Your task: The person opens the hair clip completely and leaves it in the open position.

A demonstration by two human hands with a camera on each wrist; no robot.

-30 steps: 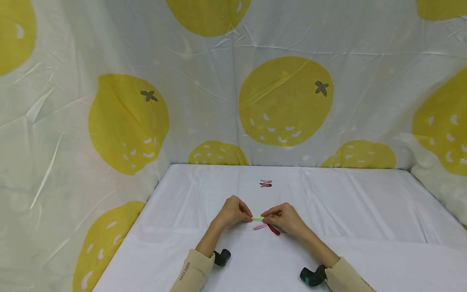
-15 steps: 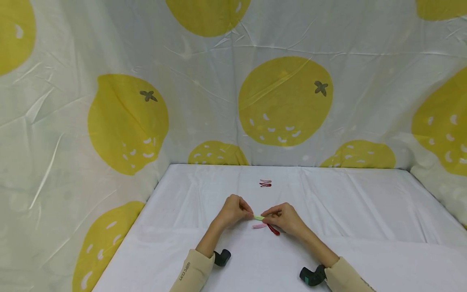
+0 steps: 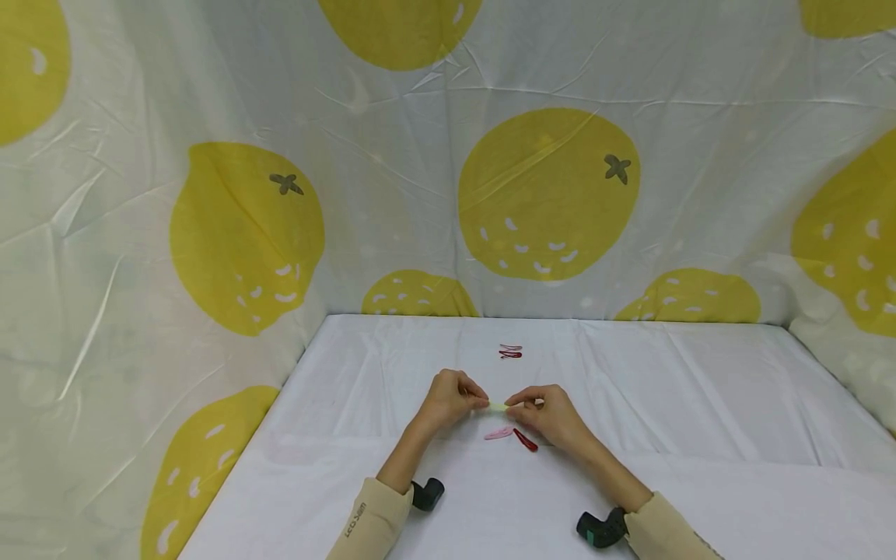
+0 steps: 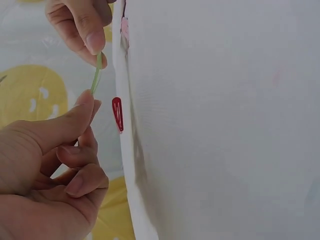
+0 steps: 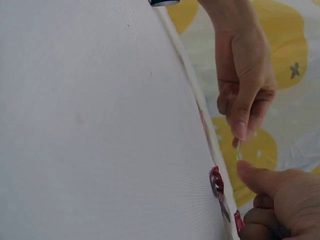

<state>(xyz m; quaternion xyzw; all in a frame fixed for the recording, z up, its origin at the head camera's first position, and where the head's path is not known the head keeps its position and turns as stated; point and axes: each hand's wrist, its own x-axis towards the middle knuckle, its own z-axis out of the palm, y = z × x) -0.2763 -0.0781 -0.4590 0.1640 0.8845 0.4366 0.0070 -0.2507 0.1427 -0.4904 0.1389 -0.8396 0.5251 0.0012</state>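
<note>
My left hand point(image 3: 451, 398) and my right hand point(image 3: 549, 412) face each other over the middle of the white table. Between them is a light green snap hair clip point(image 3: 497, 407), each hand pinching one end with thumb and fingertips. In the left wrist view the green clip point(image 4: 97, 75) is a thin, slightly bent strip, with fingertips covering both ends. Just below the hands in the head view lie a pink hair clip point(image 3: 498, 433) and a dark red hair clip point(image 3: 525, 440), side by side at an angle to each other.
Farther back on the white tabletop point(image 3: 665, 389) lie another pink clip point(image 3: 510, 347) and another red clip point(image 3: 510, 355), one close behind the other. A lemon-print curtain point(image 3: 392, 194) hangs behind the table. A black camera point(image 3: 428, 494) sits at each wrist.
Both hands have lifted slightly and moved a little away from the person with the green clip, farther from the pink and red clips, which stay in place.
</note>
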